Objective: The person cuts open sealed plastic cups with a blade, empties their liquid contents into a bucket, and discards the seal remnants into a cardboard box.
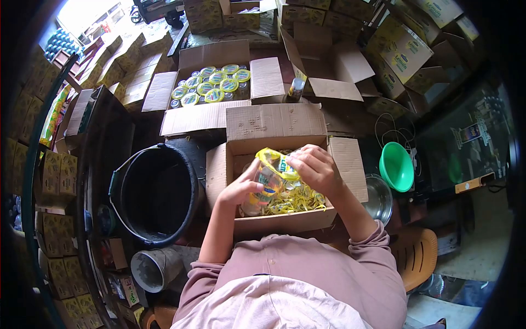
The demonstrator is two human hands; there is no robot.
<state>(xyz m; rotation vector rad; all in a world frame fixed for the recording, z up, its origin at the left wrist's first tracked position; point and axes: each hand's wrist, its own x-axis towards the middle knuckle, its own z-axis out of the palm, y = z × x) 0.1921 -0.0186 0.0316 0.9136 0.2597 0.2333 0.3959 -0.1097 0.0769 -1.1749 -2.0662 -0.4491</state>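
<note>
My left hand [239,191] is wrapped round a clear plastic cup [269,183] with a printed label, held tilted over an open cardboard box [285,222]. At the cup's top, my right hand [319,169] pinches a yellow and clear printed film [272,157]. That film reaches across to the cup; whether it is still attached cannot be made out. Beneath both hands, the box holds a heap of thin yellow strips [298,200] and crumpled printed pieces.
Behind stands an open carton with several yellow-lidded cups [205,88]. A black bucket [159,192] is at left, with a grey pail [155,270] below it. To the right are a green bowl [396,167] and a metal bowl [378,198]. Another open carton [350,63] stands at back.
</note>
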